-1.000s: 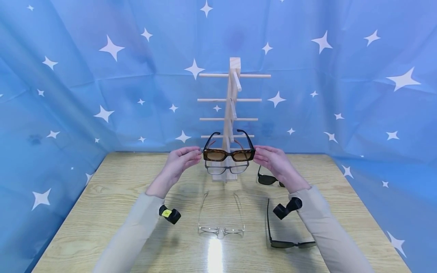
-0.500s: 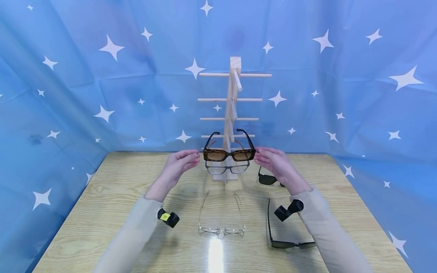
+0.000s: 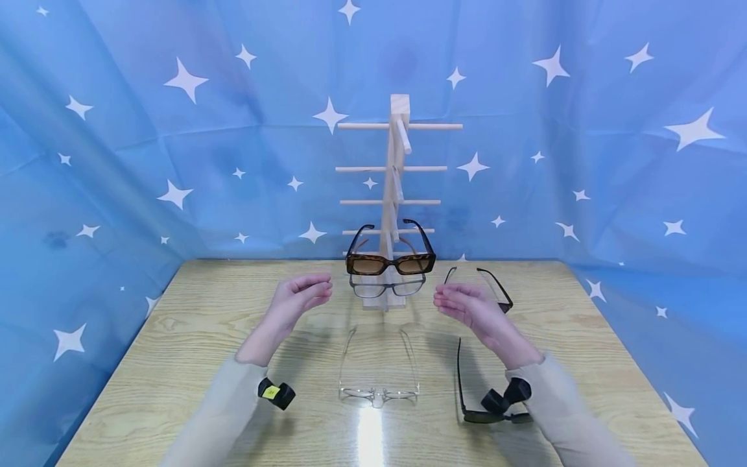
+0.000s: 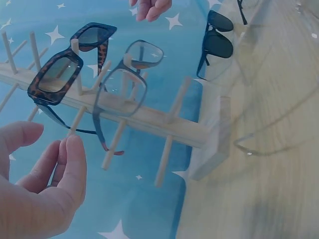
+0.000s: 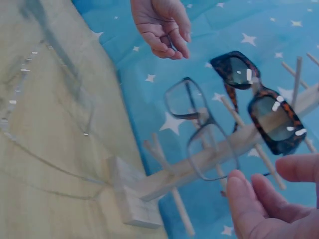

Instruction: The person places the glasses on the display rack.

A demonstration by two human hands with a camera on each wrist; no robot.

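Tortoiseshell sunglasses [image 3: 367, 264] with brown lenses rest on the wooden eyewear stand [image 3: 392, 152], above grey-framed eyeglasses [image 3: 369, 290] on the same stand. To their left and slightly lower is my left hand [image 3: 292, 305], apart from them with its fingers loosely bent. My right hand [image 3: 475, 314] hovers on the other side, also holding nothing. Both wrist views show a gap between thumb and fingers. In the left wrist view the sunglasses [image 4: 56, 79] hang beyond the thumb; the right wrist view shows their lenses [image 5: 271, 119] above my fingertips.
Clear eyeglasses [image 3: 378, 395] lie on the wooden table [image 3: 192, 363] in front of the stand. Dark sunglasses [image 3: 487, 417] lie at the front right, partly under my right forearm. Another dark pair [image 3: 505, 305] sits behind my right hand. A blue starred curtain [image 3: 233, 149] hangs behind.
Both hands have come away from the tortoiseshell sunglasses, moving down and back toward me. The sunglasses stay on the stand. More of the dark pair behind my right hand now shows.
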